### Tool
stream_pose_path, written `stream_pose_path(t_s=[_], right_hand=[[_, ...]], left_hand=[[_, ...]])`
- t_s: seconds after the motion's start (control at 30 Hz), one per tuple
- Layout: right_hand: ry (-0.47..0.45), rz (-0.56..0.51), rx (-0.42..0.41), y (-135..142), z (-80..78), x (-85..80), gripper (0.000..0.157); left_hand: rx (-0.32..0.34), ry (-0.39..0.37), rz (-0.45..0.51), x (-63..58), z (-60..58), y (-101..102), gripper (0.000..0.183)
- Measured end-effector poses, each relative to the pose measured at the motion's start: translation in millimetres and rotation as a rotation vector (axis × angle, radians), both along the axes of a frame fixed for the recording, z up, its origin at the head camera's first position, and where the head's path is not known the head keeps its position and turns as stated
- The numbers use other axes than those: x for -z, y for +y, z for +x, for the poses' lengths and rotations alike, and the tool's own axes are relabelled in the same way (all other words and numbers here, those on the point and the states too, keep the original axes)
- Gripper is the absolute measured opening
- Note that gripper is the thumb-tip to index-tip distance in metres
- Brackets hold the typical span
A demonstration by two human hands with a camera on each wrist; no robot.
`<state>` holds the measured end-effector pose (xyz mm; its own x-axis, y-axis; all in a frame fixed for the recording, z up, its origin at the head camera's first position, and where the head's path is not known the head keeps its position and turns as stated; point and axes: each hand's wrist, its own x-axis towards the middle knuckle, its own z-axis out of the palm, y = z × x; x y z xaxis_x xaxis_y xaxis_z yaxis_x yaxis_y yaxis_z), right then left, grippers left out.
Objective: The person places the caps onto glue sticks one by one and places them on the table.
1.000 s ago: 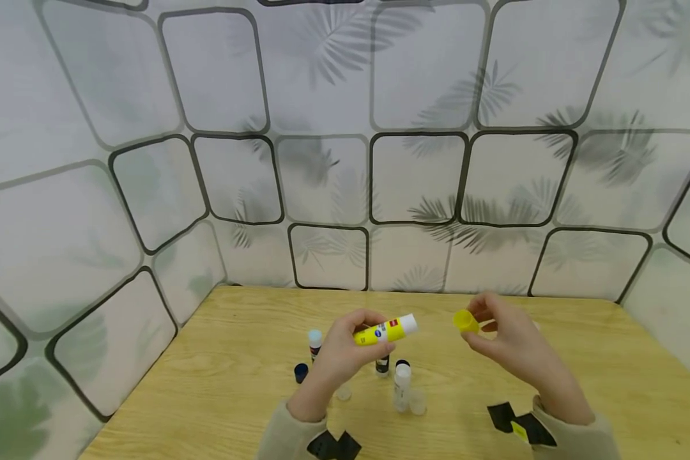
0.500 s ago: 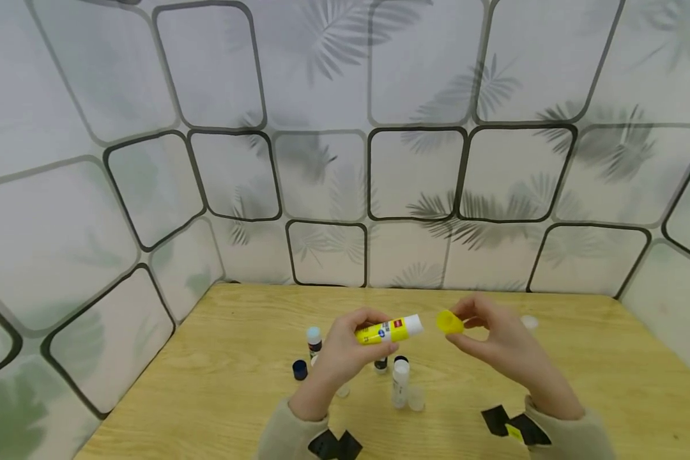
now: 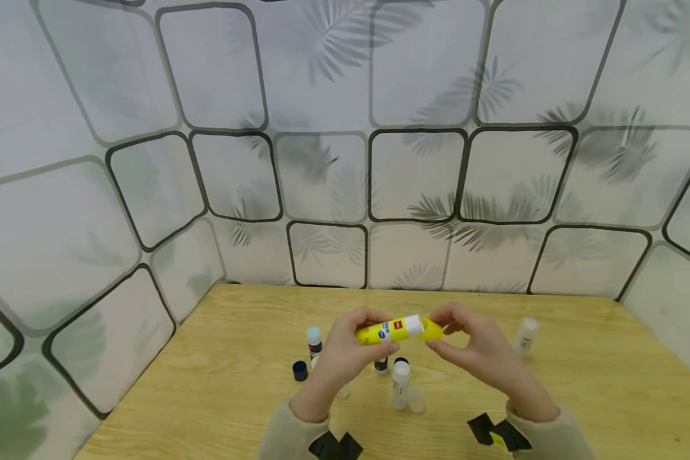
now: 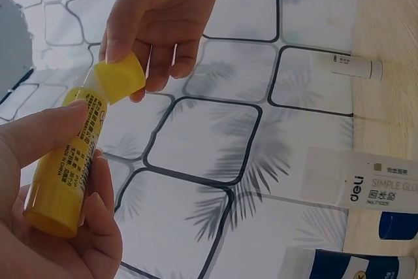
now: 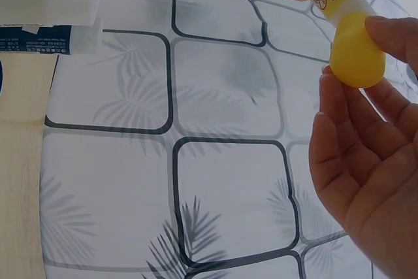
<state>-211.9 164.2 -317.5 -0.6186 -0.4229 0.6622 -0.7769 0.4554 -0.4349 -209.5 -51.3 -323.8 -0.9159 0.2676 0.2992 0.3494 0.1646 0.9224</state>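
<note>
My left hand (image 3: 347,350) grips a yellow glue stick (image 3: 382,331) by its printed barrel, held above the table with its white end pointing right. In the left wrist view the thumb lies along the glue stick (image 4: 65,161) and the fingers curl under it. My right hand (image 3: 474,342) pinches a yellow cap (image 3: 432,329) between thumb and fingers. The cap is at the white end of the stick, slightly tilted to it. In the right wrist view the yellow cap (image 5: 358,53) overlaps that white end.
On the wooden table (image 3: 218,383) stand a clear glue stick (image 3: 400,384), a dark-labelled one (image 3: 314,342) and a white one (image 3: 526,337) at the right. A dark blue cap (image 3: 300,370) and a translucent cap (image 3: 416,400) lie nearby. A patterned curtain (image 3: 328,179) surrounds the table.
My right hand has moved left with the yellow cap, from a gap away to the glue stick's white end. The left hand has stayed nearly still. The white glue stick at right has come into view.
</note>
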Motion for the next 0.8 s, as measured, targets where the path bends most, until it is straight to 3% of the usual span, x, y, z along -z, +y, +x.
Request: stream_pose_path(t_s=[0.53, 0.8], right_hand=[[-0.056, -0.052, -0.012, 1, 8.4, -7.8, 0.029], [-0.050, -0.054, 0.005, 0, 10.7, -10.1, 0.029]], left_hand=[[0.027, 0.005, -0.001, -0.9, 1.4, -2, 0.029], [0.032, 0.066, -0.019, 0.2, 2.1, -1, 0.029]])
